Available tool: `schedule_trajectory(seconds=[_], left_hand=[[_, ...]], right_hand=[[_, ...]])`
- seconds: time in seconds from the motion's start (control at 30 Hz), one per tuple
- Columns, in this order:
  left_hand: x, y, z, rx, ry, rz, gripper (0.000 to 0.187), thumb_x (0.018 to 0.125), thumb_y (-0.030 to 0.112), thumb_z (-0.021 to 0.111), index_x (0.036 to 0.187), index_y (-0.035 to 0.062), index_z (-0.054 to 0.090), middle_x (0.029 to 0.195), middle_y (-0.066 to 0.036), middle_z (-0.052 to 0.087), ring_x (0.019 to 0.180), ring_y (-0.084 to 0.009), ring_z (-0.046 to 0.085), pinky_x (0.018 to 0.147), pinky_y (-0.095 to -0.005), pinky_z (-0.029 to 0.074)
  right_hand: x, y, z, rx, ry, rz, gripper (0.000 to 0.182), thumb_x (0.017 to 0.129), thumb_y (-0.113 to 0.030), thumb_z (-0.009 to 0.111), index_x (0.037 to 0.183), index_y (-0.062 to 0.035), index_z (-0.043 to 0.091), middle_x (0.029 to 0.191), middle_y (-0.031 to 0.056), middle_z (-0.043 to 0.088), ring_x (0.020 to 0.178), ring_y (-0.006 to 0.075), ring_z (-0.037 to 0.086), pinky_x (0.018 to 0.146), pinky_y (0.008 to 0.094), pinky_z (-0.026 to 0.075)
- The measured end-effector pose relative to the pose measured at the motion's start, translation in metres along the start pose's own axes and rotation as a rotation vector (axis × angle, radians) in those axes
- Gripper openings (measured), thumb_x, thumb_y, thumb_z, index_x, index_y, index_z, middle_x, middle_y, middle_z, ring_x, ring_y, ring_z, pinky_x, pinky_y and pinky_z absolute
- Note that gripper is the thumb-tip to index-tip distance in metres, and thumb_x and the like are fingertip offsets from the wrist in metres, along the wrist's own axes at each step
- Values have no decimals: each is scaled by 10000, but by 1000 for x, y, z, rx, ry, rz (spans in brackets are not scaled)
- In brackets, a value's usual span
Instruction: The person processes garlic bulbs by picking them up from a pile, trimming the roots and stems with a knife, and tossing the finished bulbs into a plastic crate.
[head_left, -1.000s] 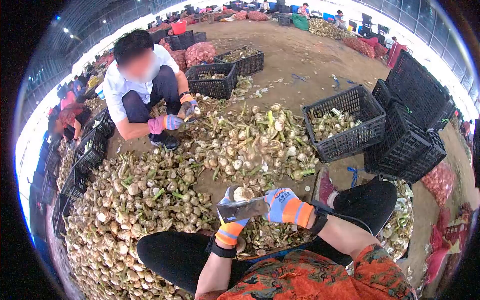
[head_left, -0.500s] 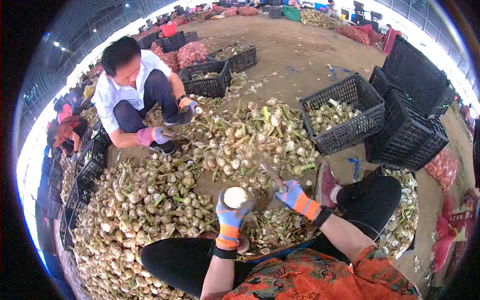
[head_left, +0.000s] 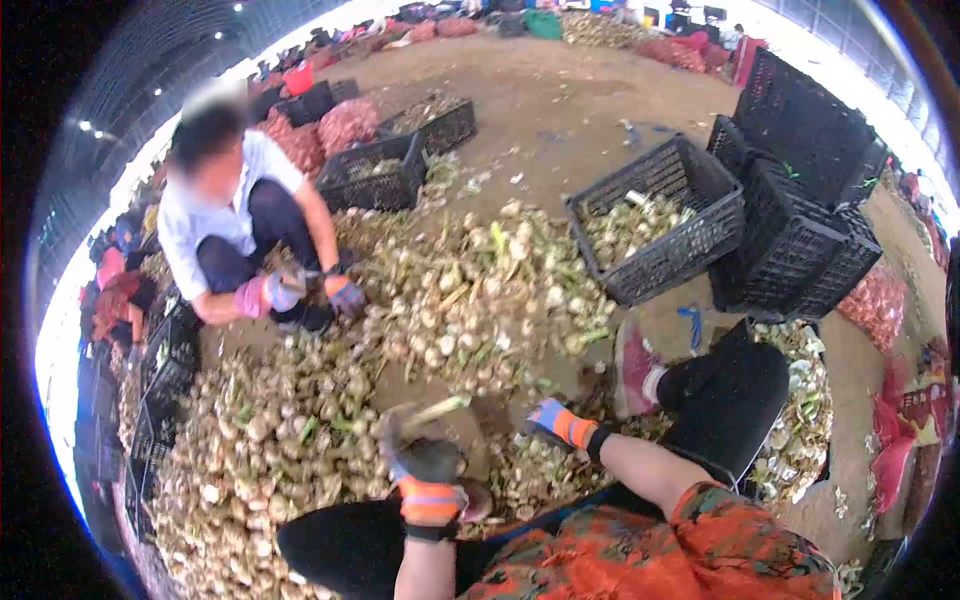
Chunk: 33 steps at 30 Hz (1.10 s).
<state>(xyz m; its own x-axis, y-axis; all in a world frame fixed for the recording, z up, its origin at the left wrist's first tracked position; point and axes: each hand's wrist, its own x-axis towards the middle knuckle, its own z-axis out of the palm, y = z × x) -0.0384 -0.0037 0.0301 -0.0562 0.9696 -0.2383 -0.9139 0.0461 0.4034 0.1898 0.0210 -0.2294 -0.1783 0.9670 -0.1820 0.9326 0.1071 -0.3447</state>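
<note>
My left hand (head_left: 428, 482), in a striped glove with a dark palm, is smeared by motion above the garlic heap (head_left: 260, 440). A pale green garlic stem (head_left: 440, 409) sticks out at its fingertips; the bulb end is blurred. To the right, my right hand (head_left: 562, 424), in a matching glove, is curled over the trimmings near my shoe. What it holds is too blurred to make out. Beyond both hands lies a second pile of garlic with stems (head_left: 480, 290).
A co-worker (head_left: 235, 200) squats at the upper left, both gloved hands low at the pile. A black crate (head_left: 670, 250) holding garlic stands at the right, beside stacked crates (head_left: 795, 240). Red mesh sacks (head_left: 875, 305) lie farther right. My bent legs flank the trimmings.
The white cut bulb no longer shows in my left hand; a stemmed one does. My right hand has moved slightly left and down. The co-worker's hands have come closer together, and the view has shifted.
</note>
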Motion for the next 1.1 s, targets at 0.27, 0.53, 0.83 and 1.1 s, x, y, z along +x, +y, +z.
schedule_trajectory(seconds=[0.27, 0.53, 0.83, 1.1], left_hand=[[43, 140, -74, -343, -84, 346, 645, 743, 335, 638, 1207, -39, 390, 1237, -217, 412, 1053, -288, 489, 783, -344, 499], [52, -6, -51, 94, 227, -186, 248, 807, 99, 533, 1051, 53, 529, 999, -101, 570, 751, -167, 566, 641, -233, 483], [43, -70, -95, 394, 160, -330, 461, 736, 11, 603, 1154, 79, 420, 954, -106, 573, 775, -186, 577, 584, -271, 484], [59, -59, -128, 638, 221, -17, 394, 705, -77, 593, 1067, 39, 487, 979, -99, 563, 795, -200, 561, 694, -324, 486]], right_hand=[[39, 136, -88, 199, 570, 579, 400, 673, -298, 624, 947, -9, 593, 927, 209, 595, 871, 339, 561, 765, 411, 440], [48, 161, -57, 44, 205, 646, 327, 753, -285, 505, 956, -45, 595, 986, 199, 571, 890, 359, 543, 742, 447, 438], [18, 92, -70, 150, 88, 162, 310, 767, -192, 515, 1055, -88, 565, 1024, 177, 574, 937, 332, 542, 834, 425, 404], [-11, 11, 14, 337, -119, 368, 434, 691, -389, 587, 929, -26, 600, 966, 208, 585, 899, 390, 541, 781, 430, 438]])
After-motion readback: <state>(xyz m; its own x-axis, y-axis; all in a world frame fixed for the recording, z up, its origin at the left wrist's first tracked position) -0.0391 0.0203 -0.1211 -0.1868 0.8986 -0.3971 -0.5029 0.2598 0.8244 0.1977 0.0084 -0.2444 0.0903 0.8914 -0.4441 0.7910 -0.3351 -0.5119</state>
